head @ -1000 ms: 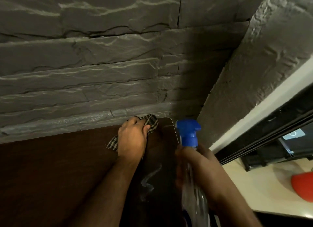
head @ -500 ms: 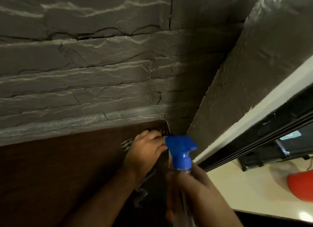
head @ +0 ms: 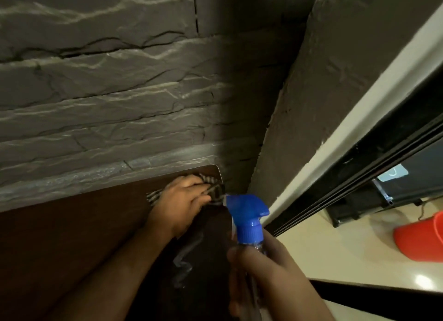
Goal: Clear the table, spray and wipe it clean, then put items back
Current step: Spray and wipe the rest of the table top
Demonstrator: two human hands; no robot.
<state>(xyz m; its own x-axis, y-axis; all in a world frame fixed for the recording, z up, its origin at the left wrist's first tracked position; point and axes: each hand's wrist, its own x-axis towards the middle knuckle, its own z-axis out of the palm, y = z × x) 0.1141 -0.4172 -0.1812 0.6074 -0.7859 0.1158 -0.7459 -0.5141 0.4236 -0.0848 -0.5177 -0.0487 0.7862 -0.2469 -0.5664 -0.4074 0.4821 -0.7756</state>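
Note:
The dark brown wooden table (head: 67,244) fills the lower left, its far right corner against the stone wall. My left hand (head: 182,200) presses a checked cloth (head: 213,188) onto that far right corner. Only the cloth's edges show around my fingers. My right hand (head: 268,280) holds a clear spray bottle with a blue trigger head (head: 247,215) upright, near the table's right edge and just right of my left hand. A wet streak (head: 184,260) shines on the wood below my left hand.
A grey stone wall (head: 107,93) runs along the table's far edge, and a rough grey pillar (head: 335,93) stands at its right. Beyond it lie a black sliding-door track (head: 359,176), a cream floor (head: 347,256) and a red bucket (head: 422,239).
My left hand has slid the cloth to the right, along the far edge into the table's corner. The spray bottle stays upright in my right hand.

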